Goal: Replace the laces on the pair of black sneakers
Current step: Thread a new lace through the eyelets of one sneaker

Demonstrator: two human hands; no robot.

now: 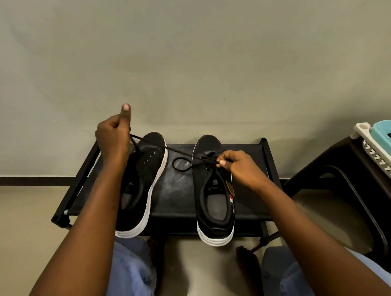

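A low black metal-framed rack [265, 154] stands against a plain grey-beige wall [193, 59] with a dark baseboard strip [29, 181]; right of the rack, a dark brown plastic stool [344, 175] on pale glossy floor [14, 230].

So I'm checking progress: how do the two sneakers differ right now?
The left sneaker shows bare eyelets, while the right sneaker has a lace in it, pinched by the right hand and pulled across by the left hand. Both are black with white soles, on the bench.

Right sneaker [215, 192] tongue label: letter "S" legible; smaller text above it too blurred.
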